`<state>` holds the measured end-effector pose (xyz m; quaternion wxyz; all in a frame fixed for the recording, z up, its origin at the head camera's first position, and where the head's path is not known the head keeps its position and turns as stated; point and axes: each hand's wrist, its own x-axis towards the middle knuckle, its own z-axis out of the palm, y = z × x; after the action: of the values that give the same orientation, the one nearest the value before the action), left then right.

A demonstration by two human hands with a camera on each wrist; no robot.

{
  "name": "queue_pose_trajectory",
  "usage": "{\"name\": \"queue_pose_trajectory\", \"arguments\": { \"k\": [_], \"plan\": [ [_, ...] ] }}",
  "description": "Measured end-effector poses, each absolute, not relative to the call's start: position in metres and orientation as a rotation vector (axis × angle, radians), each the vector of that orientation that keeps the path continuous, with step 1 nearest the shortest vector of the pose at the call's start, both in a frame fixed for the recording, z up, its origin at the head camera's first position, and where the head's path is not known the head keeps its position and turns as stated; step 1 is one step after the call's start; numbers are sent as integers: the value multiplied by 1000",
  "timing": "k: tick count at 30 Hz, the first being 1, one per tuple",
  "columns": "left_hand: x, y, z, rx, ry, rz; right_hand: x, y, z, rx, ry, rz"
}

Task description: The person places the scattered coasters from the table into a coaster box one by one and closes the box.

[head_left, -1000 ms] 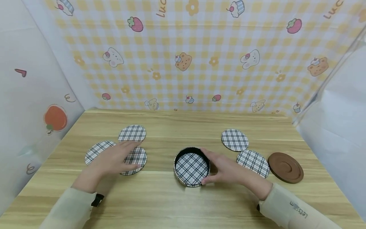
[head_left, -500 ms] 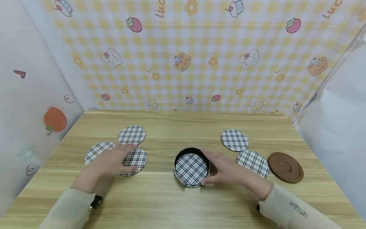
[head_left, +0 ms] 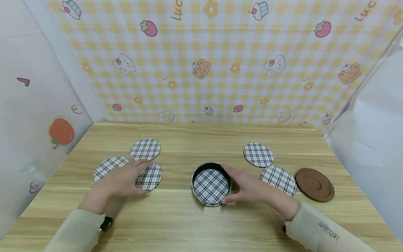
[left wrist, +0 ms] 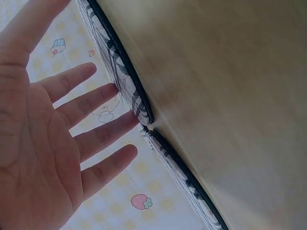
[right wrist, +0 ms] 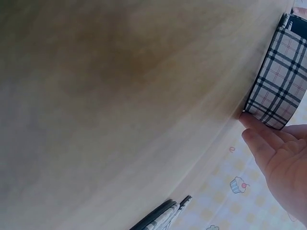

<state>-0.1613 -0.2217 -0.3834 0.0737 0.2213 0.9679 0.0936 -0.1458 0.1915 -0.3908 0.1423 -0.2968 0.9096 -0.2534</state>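
Observation:
In the head view my left hand (head_left: 124, 178) hovers with spread fingers over the nearest of three round plaid coasters; this coaster (head_left: 151, 176) shows between thumb and index finger. In the left wrist view the fingers are straight, with fingertips right at the edge of a coaster (left wrist: 132, 91). The other two are the left coaster (head_left: 108, 166) and the back coaster (head_left: 145, 148). My right hand (head_left: 248, 185) grips the right side of a round plaid coaster holder (head_left: 196, 190), thumb in front and fingers behind. A plaid base shows inside its black inner wall.
To the right lie two more plaid coasters, the far coaster (head_left: 258, 154) and the near coaster (head_left: 278, 179), partly behind my right forearm. Beside them is a brown round lid-like disc (head_left: 315, 184). A patterned cloth (head_left: 201, 94) hangs behind the wooden table (head_left: 189, 227).
The left thumb has dropped back toward the near edge of the coaster, and the fingers have shifted slightly. The right hand and the coaster holder have stayed in place.

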Motion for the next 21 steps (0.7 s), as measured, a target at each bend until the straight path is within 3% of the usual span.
{"name": "queue_pose_trajectory", "arguments": {
  "k": [21],
  "plan": [
    [-162,-219,-385,722,2892,295,-144,191,-389,-858,2615,-745]
  ]
}}
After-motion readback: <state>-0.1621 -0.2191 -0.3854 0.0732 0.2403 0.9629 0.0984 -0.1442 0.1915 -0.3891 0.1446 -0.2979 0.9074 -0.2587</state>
